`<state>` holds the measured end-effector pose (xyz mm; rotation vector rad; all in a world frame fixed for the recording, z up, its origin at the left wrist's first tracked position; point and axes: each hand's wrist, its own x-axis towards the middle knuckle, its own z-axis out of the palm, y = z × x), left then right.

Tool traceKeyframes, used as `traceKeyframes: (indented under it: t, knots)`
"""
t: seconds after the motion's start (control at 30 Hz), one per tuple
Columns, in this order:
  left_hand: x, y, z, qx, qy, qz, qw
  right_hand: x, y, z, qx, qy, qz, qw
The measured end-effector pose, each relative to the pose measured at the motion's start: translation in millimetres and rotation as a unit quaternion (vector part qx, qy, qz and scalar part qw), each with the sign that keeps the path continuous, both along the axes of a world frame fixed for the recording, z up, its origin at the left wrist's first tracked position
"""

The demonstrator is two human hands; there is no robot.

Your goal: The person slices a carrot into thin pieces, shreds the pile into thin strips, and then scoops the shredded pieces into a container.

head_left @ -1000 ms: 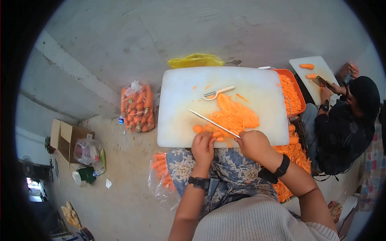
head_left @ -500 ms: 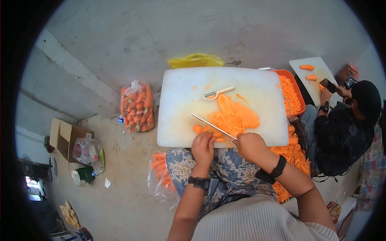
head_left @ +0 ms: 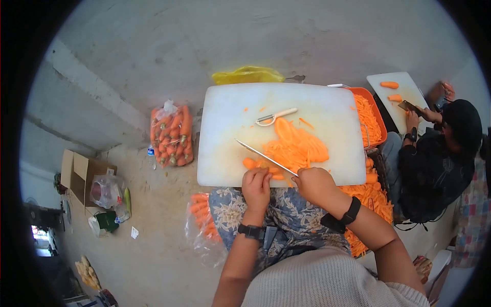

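head view: at five o'clock on the board (head_left: 220, 120), the right hand (head_left: 315, 185) has its grip wrapped round the knife (head_left: 264, 156), blade slanting toward ten, likely to keep its edge by the carrot pieces (head_left: 249, 162) near the left hand (head_left: 256, 187) at seven. the peeler (head_left: 285, 112) at twelve seems parked out of the blade's way. the fist hides the knife's handle; left fingertips blur into orange, so i cannot tell whether that grip pinches.

Lighting: soft, even, moderately bright; pale sheen on the white cutting board (head_left: 225, 128); small overexposed bright patch (head_left: 41, 234) far left of the board, amid dim surroundings. Shadows: faint, diffuse. Optics: fisheye; black vignette at corners, well beyond the board; board edges slightly bowed; distant details soft
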<state>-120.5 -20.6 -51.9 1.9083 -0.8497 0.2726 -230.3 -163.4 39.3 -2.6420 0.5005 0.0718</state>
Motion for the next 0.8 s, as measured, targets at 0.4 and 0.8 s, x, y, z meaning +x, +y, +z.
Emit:
traceKeyframes:
  t: [0.4,0.8]
  knots:
    - [2.9,-1.6,-1.3,0.006,0.012,0.000,1.000,-1.9,6.8,-9.8,-0.006,0.031,-0.012,0.999]
    - [0.4,-2.0,-1.4,0.002,0.027,0.007,1.000,-3.0,17.4,4.2,-0.007,-0.019,-0.038,0.999]
